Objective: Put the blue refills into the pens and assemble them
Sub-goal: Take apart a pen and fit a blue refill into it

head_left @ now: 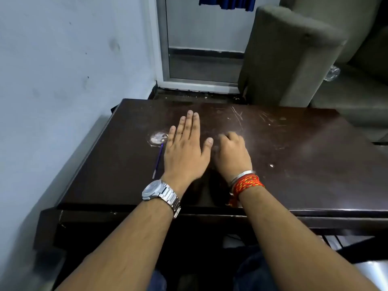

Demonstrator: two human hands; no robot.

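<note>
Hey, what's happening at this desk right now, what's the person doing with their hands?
A person sits at a dark wooden table with both hands on its top. The left hand lies flat, fingers spread. The right hand is curled beside it; whether it holds anything cannot be seen. A thin blue refill lies on the table just left of the left hand, untouched. No pen bodies are visible, so assembly has not visibly begun.

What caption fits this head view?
Left hand flat on dark table beside a blue refill; right hand curled alongside.
</note>
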